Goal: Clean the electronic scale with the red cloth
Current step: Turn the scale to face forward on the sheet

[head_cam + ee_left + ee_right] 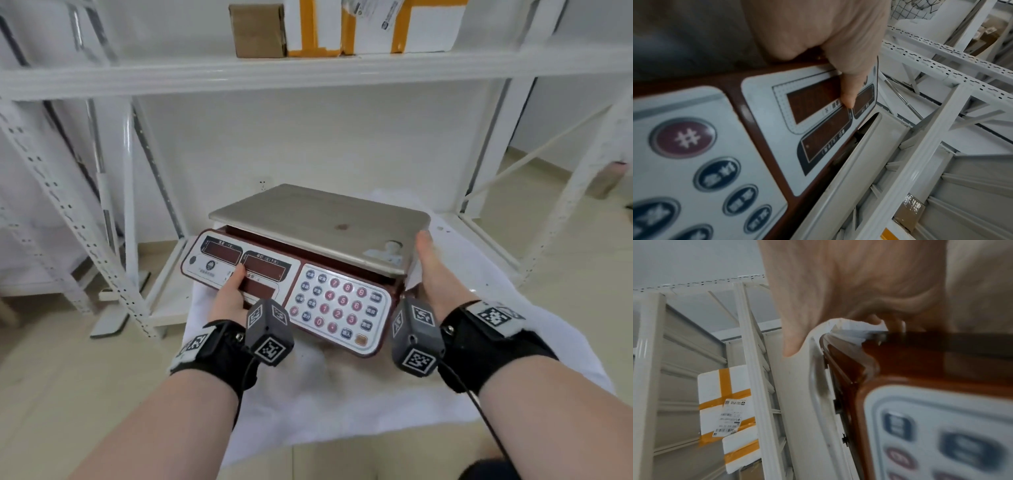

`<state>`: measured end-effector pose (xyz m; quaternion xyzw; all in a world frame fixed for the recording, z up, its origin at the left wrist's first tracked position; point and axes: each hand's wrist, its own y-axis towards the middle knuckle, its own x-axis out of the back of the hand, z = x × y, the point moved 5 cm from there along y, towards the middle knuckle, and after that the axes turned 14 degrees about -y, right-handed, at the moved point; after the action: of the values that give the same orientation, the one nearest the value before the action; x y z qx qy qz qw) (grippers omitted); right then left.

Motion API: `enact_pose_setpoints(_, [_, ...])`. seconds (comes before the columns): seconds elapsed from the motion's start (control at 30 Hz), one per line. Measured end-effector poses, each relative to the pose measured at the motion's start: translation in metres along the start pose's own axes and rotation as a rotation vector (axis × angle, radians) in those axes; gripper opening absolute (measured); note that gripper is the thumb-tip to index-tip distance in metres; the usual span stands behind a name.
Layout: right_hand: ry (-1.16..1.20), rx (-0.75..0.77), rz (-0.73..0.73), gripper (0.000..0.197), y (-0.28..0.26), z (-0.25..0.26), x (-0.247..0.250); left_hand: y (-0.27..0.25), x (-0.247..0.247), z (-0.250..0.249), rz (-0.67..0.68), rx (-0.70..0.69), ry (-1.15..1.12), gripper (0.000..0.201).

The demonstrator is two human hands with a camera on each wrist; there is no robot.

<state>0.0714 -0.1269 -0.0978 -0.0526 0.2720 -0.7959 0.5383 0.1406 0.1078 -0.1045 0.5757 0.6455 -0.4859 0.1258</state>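
One white sheet (342, 394) under shelving (308, 72)

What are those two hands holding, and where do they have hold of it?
Both hold the electronic scale. The left hand grips its front left edge, thumb on the display panel. The right hand holds the right side, by the metal weighing pan.

Bright even light, soft shadows, blurred wrist views, bowed edges

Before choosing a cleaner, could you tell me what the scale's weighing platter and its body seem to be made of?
Weighing platter: apparently brushed metal, likely stainless steel; dull silver sheen, thin rolled edge, one small stain. Body: seemingly glossy maroon plastic with moulded rounded corners.
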Motion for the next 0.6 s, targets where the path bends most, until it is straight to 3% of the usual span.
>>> enact_pose_setpoints(0.07, [-0.091,-0.018,0.058,0.06,-0.01,-0.005,-0.002,-0.008,0.004,0.005,0.014,-0.003,0.017,0.017])
enact_pose_setpoints(0.13, [-0.104,-0.042,0.053,0.084,-0.018,-0.013,0.001,-0.013,0.004,0.005,0.055,0.001,0.042,0.017])
enact_pose_setpoints(0.2, [-0.08,-0.055,0.027,0.092,-0.027,-0.016,0.008,-0.015,0.006,0.006,0.051,-0.004,0.073,0.019])
enact_pose_setpoints(0.37, [-0.038,-0.032,0.019,0.086,-0.032,-0.005,0.015,-0.013,0.023,-0.003,0.036,0.01,0.159,0.042])
enact_pose_setpoints(0.5, [-0.102,0.025,-0.042,0.077,-0.03,0.007,0.019,-0.011,0.04,-0.031,-0.056,-0.036,0.239,0.036])
enact_pose_setpoints(0.6, [-0.117,0.025,-0.087,0.074,-0.024,0.011,0.026,0.002,0.038,-0.049,-0.068,-0.044,0.355,0.051])
